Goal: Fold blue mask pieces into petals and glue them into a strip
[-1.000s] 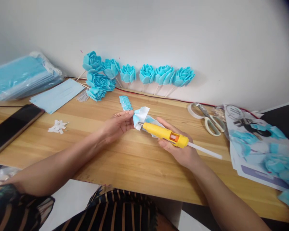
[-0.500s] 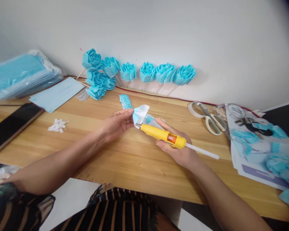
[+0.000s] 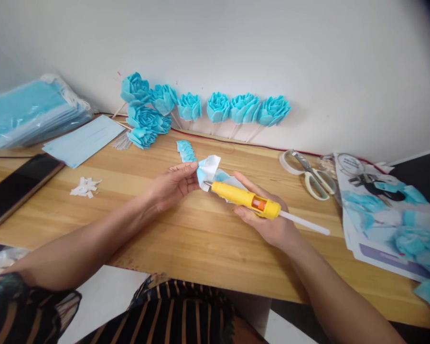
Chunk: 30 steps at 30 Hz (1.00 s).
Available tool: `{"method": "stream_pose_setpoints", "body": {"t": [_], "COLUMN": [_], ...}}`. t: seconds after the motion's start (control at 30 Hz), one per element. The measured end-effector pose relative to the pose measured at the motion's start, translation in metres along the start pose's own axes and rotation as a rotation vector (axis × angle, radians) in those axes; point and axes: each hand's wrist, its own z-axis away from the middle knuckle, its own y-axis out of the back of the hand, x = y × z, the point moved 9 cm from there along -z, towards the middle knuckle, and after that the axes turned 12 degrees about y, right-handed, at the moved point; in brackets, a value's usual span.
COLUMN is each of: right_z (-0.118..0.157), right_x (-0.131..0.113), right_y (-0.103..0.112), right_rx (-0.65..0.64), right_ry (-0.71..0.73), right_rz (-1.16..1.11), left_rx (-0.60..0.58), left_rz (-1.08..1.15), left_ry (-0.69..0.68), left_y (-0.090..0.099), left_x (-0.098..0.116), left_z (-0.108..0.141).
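Between the thumb and fingers of my left hand [image 3: 177, 185] is a blue-and-white petal piece [image 3: 208, 168], pinched at its gathered end with the white side fanning out. My right hand [image 3: 267, 217] is closed around a yellow hot glue gun [image 3: 241, 197]. Its metal nozzle sits at the lower edge of the petal, and a white glue stick [image 3: 304, 222] pokes out of its back end. Just beyond my left fingers lies a row of overlapping blue petals [image 3: 186, 151]. More blue-white material [image 3: 222, 177] shows on the table behind the gun, partly covered by it.
Blue flowers on sticks [image 3: 218, 107] lean along the wall. At left are bagged face masks [image 3: 32, 112], a flat blue sheet [image 3: 83, 141], a phone [image 3: 19, 188] and white scraps [image 3: 85, 187]. Scissors [image 3: 314, 179], a tape roll [image 3: 290, 163] and printed sheets [image 3: 383, 224] lie at right.
The glue gun in my right hand has shifted slightly to the right, its nozzle moving along the petal's lower edge. My left hand keeps its pinch almost unmoved.
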Motion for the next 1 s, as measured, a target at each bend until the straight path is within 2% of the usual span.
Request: {"method": "stream_pose_setpoints", "body": {"t": [0.17,0.57,0.7,0.87,1.0], "right_z": [-0.001,0.000,0.000,-0.002,-0.003], "right_x": [-0.002,0.005,0.009,0.007,0.008], "right_y": [0.002,0.009,0.009,-0.001,-0.004], "right_rx": [0.036,0.080,0.100,0.054,0.035], "right_ry": [-0.002,0.012,0.017,0.075,0.094], "right_rz": [-0.073,-0.084,-0.212,-0.443,-0.467], "left_rx": [0.008,-0.007,0.024,0.030,0.034], "left_rz": [0.011,-0.003,0.022,0.017,0.005], "left_ry": [0.009,0.013,0.004,0.009,0.004], "left_y": [0.001,0.001,0.003,0.004,0.003], "left_x": [-0.001,-0.002,-0.001,-0.001,-0.001], "left_z": [0.000,0.000,0.000,-0.001,-0.001]}}
